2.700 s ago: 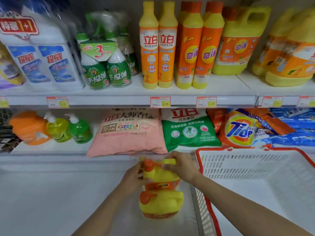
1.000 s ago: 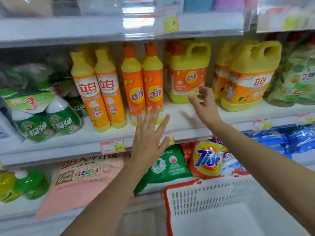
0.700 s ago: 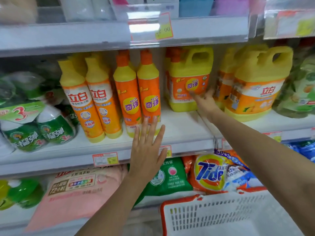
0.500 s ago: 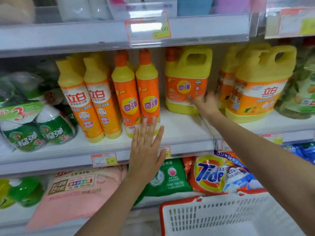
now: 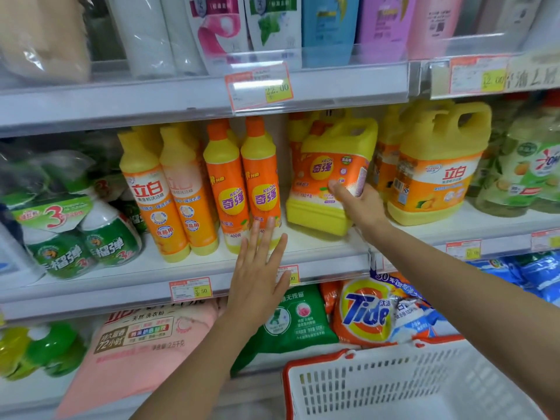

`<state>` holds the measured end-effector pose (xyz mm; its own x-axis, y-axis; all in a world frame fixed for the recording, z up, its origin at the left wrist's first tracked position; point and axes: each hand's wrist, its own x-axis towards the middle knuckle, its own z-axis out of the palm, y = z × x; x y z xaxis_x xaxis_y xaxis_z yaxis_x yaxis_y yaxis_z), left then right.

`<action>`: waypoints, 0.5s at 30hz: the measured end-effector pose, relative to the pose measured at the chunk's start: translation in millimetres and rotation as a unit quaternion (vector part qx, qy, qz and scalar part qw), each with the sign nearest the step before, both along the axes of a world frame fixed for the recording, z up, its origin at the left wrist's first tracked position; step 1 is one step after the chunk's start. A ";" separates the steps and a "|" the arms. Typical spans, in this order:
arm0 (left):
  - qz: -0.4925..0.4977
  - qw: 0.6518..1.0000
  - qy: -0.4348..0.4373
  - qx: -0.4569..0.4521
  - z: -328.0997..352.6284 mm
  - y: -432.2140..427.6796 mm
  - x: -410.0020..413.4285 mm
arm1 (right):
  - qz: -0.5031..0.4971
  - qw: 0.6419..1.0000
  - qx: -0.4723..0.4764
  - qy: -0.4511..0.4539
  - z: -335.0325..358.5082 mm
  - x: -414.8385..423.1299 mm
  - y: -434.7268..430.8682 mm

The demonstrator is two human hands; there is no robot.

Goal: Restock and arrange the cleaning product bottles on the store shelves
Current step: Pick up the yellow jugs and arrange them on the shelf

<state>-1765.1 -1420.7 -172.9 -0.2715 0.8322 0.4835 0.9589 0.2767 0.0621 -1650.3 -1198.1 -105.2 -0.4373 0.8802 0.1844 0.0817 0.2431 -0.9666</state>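
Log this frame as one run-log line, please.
phase: arranging shelf | right hand: gripping tilted yellow jug | left hand: open, at shelf edge | basket: below right

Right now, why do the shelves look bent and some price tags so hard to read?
Head view: the wide-angle lens bows the shelf edges outward; glare whitens the upper price tag; the right-hand tag and far corners smear with blur; the central orange bottles stay sharp.
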 end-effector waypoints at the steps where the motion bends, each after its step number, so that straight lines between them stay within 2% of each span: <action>1: -0.004 1.000 -0.013 -0.002 2.9 -1.4 1.8 | 0.010 1.000 -0.007 0.007 6.1 5.2 -6.5; 4: -0.023 0.997 -0.076 0.013 13.0 -7.5 8.5 | 0.042 0.997 -0.030 0.050 22.0 19.5 -23.1; 8: -0.043 0.970 -0.208 0.120 33.3 -20.2 29.0 | 0.086 0.994 -0.019 0.069 38.7 46.4 -47.0; 10: -0.053 0.930 -0.312 0.185 46.2 -30.6 42.2 | 0.112 0.991 -0.024 0.073 42.9 62.6 -66.0; 12: -0.069 0.876 -0.426 0.217 62.7 -43.8 57.1 | 0.130 0.988 -0.037 0.073 42.4 78.2 -87.6; 15: -0.100 0.799 -0.563 0.186 77.7 -59.4 77.6 | 0.157 0.985 -0.054 0.050 32.2 98.1 -120.2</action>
